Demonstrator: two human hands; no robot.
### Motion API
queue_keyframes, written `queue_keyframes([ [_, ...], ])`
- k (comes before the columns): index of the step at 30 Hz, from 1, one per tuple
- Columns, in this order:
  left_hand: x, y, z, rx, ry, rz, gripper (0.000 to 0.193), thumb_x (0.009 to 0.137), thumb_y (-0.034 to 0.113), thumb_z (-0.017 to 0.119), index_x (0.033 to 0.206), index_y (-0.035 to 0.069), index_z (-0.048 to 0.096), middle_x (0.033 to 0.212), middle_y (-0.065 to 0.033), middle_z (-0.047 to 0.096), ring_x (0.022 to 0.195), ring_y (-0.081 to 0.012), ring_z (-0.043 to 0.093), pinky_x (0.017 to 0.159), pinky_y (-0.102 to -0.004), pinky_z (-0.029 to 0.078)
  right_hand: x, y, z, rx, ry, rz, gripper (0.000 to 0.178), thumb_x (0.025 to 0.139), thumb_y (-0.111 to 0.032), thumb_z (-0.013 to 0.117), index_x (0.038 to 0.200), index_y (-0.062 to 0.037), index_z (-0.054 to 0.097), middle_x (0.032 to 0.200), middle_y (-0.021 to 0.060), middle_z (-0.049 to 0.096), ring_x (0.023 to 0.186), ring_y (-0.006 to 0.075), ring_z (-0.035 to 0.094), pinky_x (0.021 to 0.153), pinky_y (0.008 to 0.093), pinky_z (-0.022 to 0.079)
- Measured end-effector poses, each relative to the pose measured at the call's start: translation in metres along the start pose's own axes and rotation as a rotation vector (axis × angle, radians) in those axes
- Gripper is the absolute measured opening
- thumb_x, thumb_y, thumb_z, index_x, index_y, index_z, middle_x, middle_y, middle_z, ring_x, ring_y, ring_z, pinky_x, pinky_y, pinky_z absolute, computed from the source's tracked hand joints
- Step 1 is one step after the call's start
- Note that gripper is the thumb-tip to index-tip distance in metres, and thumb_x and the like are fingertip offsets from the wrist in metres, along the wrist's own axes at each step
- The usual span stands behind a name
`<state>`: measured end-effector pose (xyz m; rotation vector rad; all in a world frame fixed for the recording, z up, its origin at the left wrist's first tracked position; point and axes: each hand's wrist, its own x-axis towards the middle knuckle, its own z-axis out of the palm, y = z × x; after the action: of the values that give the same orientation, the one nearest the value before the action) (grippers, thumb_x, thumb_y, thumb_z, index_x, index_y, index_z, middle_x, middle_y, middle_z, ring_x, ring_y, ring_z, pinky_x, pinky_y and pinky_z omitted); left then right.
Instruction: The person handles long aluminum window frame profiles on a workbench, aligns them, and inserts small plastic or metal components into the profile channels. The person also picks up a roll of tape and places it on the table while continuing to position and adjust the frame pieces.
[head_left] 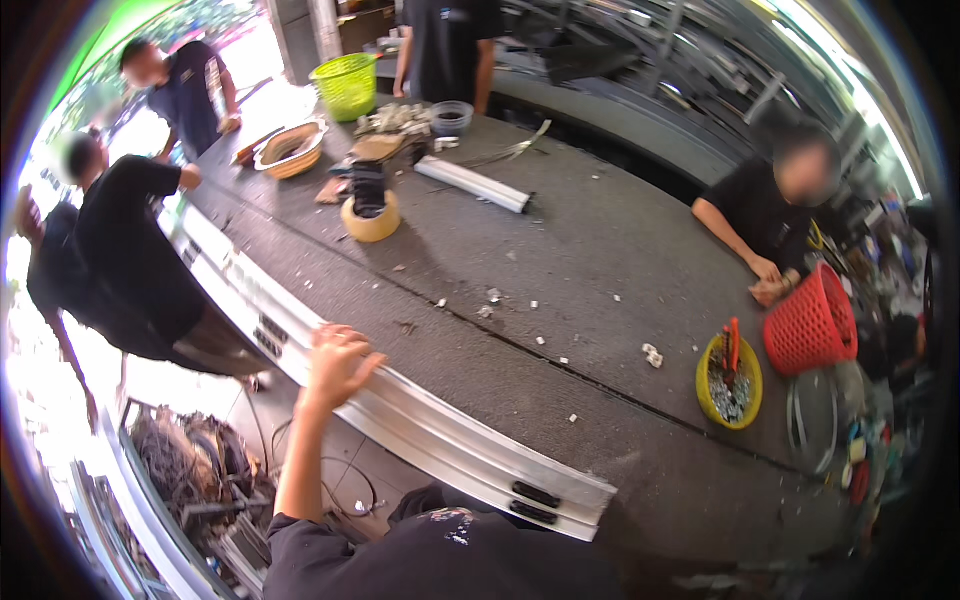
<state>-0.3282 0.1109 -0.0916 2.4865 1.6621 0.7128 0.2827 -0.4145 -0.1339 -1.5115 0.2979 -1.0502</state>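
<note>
Silver metal is grasped by the left hand (335, 362), whose fingers are curled over the upper edge of a long aluminium rail (400, 405). The rail is laid along the near edge of a dark grey workbench (600, 250), running from the far left down to the lower middle, with dark slots cut into its face near the end. The right hand is not seen. Small white scraps (652, 355) are scattered over the bench top beyond the rail. Further right, a yellow bowl (729, 382) filled with small metal parts is set beside a red basket (812, 322) tipped on its side. At the far end, a white tube (472, 184), a roll of yellow tape (371, 222) and a green basket (346, 84) are placed well apart from the rail. Other people in dark shirts are stood around the bench, one leaning on it at the right.
</note>
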Motion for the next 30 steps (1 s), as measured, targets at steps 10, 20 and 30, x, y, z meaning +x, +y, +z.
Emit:
queue_keyframes([
  [10, -0.021, 0.029, 0.026, -0.083, 0.057, -0.005, 0.036, 0.088, 0.038, 0.063, 0.069, 0.009, 0.071, 0.09, -0.0045, 0.07, 0.106, -0.0224, 0.059, 0.106, -0.045, 0.035, -0.316, -0.264, 0.116, 0.342, -2.148, -0.394, 0.022, 0.095, -0.014, 0.062, 0.112, -0.0007, 0.066, 0.109, 0.0114, 0.069, 0.097, 0.0203, 0.067, 0.087, 0.0346, 0.052],
  [20, -0.019, -0.003, 0.026, 0.004, 0.13, -0.246, 0.026, 0.082, 0.035, 0.061, 0.078, 0.014, 0.076, 0.136, -0.0028, 0.059, 0.141, -0.0273, 0.038, 0.122, -0.0534, 0.01, -0.426, -0.228, 0.068, 0.861, -2.351, -0.864, 0.051, 0.094, -0.027, 0.064, 0.136, -0.0011, 0.051, 0.135, 0.0184, 0.054, 0.123, 0.0373, 0.05, 0.106, 0.0464, 0.038],
  [30, -0.022, -0.001, 0.029, 0.006, 0.139, -0.285, 0.02, 0.083, 0.031, 0.059, 0.086, 0.018, 0.074, 0.128, -0.0029, 0.063, 0.139, -0.0269, 0.042, 0.123, -0.0514, 0.012, -0.43, -0.193, 0.078, 0.837, -2.479, -0.535, 0.039, 0.091, -0.012, 0.064, 0.127, -0.0005, 0.057, 0.129, 0.0166, 0.06, 0.119, 0.0345, 0.053, 0.104, 0.0429, 0.042],
])
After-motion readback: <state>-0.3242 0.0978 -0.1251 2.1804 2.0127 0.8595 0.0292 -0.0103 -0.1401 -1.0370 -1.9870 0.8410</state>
